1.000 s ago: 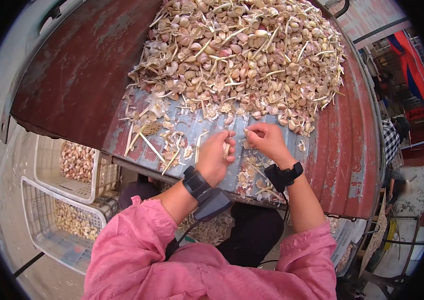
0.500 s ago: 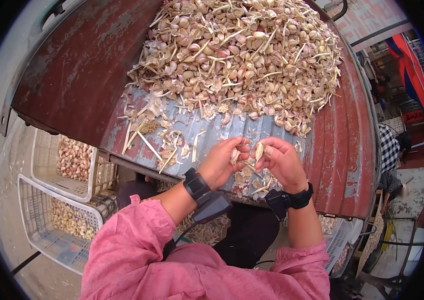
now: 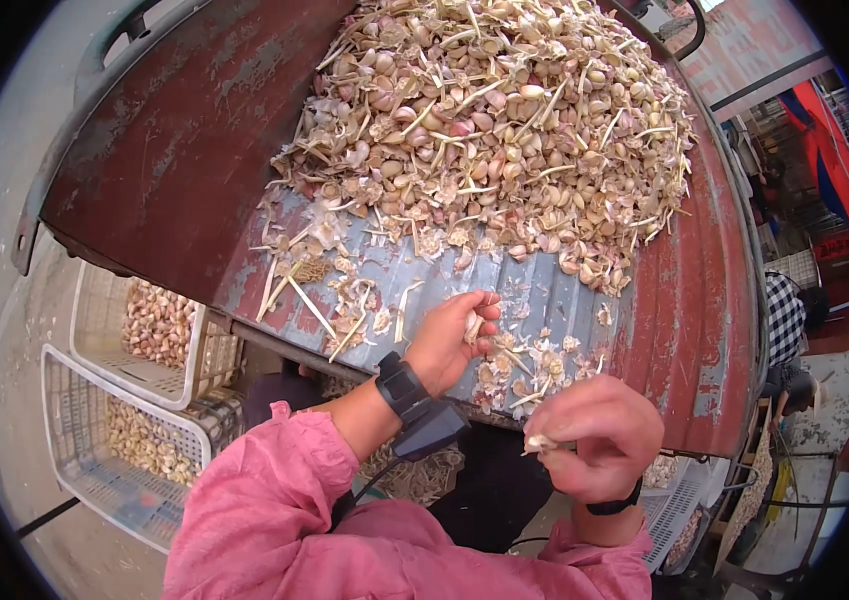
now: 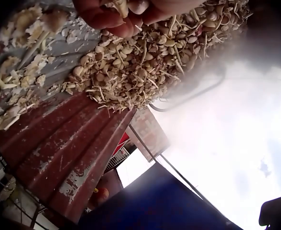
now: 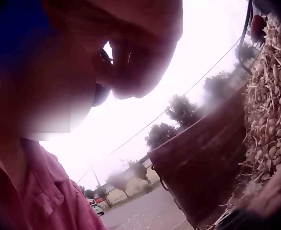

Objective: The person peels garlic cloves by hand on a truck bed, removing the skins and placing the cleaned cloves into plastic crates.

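My left hand (image 3: 449,345) is over the front of the metal bed, its curled fingers holding garlic cloves (image 3: 472,326). In the left wrist view, a pale purple clove (image 4: 138,5) and a papery piece (image 4: 120,6) show between those fingers. Nearer the body, my right hand (image 3: 604,435) pinches a small pale garlic clove (image 3: 540,443) between thumb and fingertips. That hand looks dark and blurred in the right wrist view. Beyond both hands, a big heap of loose garlic cloves (image 3: 504,130) mixed with dry stems covers the back of the bed.
Skins and stem bits (image 3: 534,370) lie at the front of the metal bed (image 3: 709,300). A tall rusty side panel (image 3: 184,150) stands at left. Below it are two white plastic crates (image 3: 194,350) with cloves inside. Another crate (image 3: 669,525) stands at lower right.
My right hand came away from beside the left hand, back toward the body and to the right, with a clove in its fingertips. The left hand stayed nearly in place.
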Demonstrator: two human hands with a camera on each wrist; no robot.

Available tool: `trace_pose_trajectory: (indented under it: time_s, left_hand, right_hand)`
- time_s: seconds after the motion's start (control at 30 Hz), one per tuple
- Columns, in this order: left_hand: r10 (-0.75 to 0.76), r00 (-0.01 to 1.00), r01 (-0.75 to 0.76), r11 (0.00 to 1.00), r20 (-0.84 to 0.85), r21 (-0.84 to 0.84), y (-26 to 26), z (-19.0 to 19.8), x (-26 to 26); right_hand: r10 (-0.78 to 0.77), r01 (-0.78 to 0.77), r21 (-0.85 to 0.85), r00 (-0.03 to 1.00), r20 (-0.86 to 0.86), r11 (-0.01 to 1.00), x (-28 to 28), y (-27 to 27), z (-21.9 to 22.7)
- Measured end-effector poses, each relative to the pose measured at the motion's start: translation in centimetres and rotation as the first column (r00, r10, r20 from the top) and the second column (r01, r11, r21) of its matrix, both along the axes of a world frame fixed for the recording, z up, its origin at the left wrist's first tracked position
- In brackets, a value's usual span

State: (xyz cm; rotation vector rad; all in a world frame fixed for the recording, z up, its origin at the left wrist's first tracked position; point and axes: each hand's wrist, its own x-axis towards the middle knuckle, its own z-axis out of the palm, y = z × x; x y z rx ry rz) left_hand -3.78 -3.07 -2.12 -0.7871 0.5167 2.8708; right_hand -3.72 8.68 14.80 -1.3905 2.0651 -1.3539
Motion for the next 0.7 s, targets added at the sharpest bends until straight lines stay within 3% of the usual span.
trace_pose_trajectory:
  time_s: [0.03,0.07,0.1,0.13,0.3,0.43,0.5,0.7]
  left_hand:
    - [-0.004,1.000,0.004,1.000,-0.012,0.006,0.1,-0.2,0.0]
    - [0.004,1.000,-0.004,1.000,0.001,0.000,0.1,-0.2,-0.1]
    - [-0.009,1.000,0.009,1.000,-0.008,0.022,0.1,-0.2,-0.2]
    - [-0.021,1.000,0.022,0.999,-0.020,0.041,0.1,-0.2,-0.1]
    - [-0.011,1.000,0.011,0.999,-0.011,0.033,0.4,-0.3,-0.2]
    - [0.006,0.999,-0.004,0.998,-0.033,0.065,0.4,-0.4,-0.1]
    - [0.015,1.000,-0.014,0.998,-0.024,0.059,0.2,-0.2,-0.1]
    - [0.016,0.999,-0.015,1.000,-0.033,0.020,-0.1,0.2,0.1]
  right_hand:
    - [0.207,-0.156,-0.293,0.966,0.152,0.943,0.9,-0.1,-0.2]
    - [0.395,-0.342,-0.347,0.914,0.090,0.873,0.9,-0.3,2.0]
    - [0.626,-0.583,-0.264,0.771,0.120,0.769,0.2,0.1,4.1]
    - [0.570,-0.515,-0.356,0.819,0.064,0.780,1.9,-1.0,5.2]
    - [0.511,-0.502,-0.482,0.850,-0.124,0.718,3.3,-1.7,5.4]
    - [0.500,-0.482,-0.486,0.860,-0.102,0.729,4.0,-2.2,5.3]
    - [0.433,-0.488,-0.522,0.870,-0.234,0.699,4.3,-2.8,4.9]
    - [0.406,-0.521,-0.456,0.852,-0.330,0.722,5.4,-3.9,4.8]
